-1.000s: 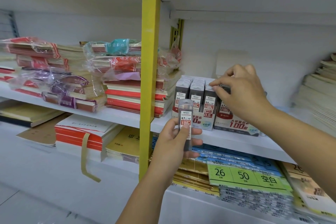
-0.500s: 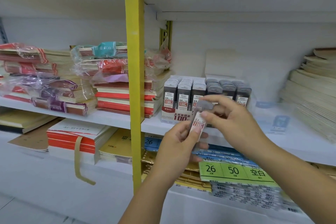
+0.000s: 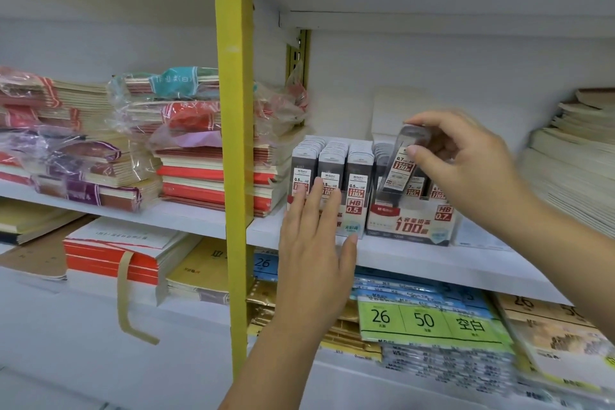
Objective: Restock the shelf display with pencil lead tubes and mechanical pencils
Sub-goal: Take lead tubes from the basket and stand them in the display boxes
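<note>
The right hand [image 3: 466,160] is pinching a tilted lead tube [image 3: 401,166] above the 0.7 box [image 3: 412,220] while the left hand [image 3: 316,243], fingers straight, is pressing the 0.5 box [image 3: 354,210].

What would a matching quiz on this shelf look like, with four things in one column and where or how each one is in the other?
Things:
1. left hand
2. right hand
3. 0.7 lead tube
4. green card

States:
A. tilted above the 0.7 box
B. one level below the boxes
C. fingers straight against the 0.5 box
D. pinching a tube

Pairs: 1-C, 2-D, 3-A, 4-B
</note>
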Action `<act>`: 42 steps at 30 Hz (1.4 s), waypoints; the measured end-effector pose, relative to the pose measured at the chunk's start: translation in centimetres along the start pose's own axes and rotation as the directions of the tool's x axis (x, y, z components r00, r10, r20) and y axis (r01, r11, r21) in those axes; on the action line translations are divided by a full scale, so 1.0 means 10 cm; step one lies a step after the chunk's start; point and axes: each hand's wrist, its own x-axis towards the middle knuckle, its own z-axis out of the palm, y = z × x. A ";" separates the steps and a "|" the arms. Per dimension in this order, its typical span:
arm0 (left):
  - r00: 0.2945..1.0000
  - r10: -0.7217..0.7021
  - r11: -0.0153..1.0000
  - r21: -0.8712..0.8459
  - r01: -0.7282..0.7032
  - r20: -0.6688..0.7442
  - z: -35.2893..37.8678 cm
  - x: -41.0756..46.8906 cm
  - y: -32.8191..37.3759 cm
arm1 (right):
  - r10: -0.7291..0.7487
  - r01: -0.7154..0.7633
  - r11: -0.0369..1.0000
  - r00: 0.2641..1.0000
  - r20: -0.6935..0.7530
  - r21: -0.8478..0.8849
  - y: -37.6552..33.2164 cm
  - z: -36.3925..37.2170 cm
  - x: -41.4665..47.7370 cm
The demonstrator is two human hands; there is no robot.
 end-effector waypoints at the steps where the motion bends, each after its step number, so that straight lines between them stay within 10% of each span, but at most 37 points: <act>1: 1.000 0.001 1.000 0.000 -0.001 0.000 0.01 0.00 -0.01 | 0.030 -0.030 0.999 1.000 0.004 0.010 0.02 0.02 0.02; 13: 0.997 0.077 0.997 -0.031 -0.077 -0.014 0.00 -0.04 -0.06 | 0.122 -0.106 0.987 0.984 0.130 -0.123 0.16 0.20 -0.18; 19: 0.992 0.130 0.991 -0.040 -0.130 -0.002 -0.05 -0.42 0.04 | 0.194 -0.184 0.971 0.980 -0.053 0.153 0.02 -0.05 -0.92; 22: 0.950 0.174 0.983 -0.094 -0.155 0.258 0.07 -0.86 0.01 | 0.367 -0.367 0.885 0.929 0.054 0.288 0.10 -0.10 -1.62; 27: 0.643 0.066 0.997 -0.080 -0.007 0.763 0.55 -1.97 -0.47 | 0.753 -0.833 0.547 0.530 0.389 0.077 0.48 0.25 -3.31; 33: 0.344 -0.214 0.947 0.107 0.304 0.914 1.29 -3.04 -0.92 | 0.792 -0.905 0.252 -0.011 0.610 -0.344 0.68 0.97 -4.89; 37: 0.191 -0.367 0.856 0.251 0.452 0.910 1.62 -3.53 -1.08 | 0.798 -0.890 0.170 -0.128 0.589 -0.423 0.70 1.36 -5.35; 42: 0.134 -0.466 0.771 0.327 0.547 0.875 1.77 -3.84 -1.21 | 0.869 -0.819 0.244 -0.054 0.493 -0.519 0.75 1.68 -5.58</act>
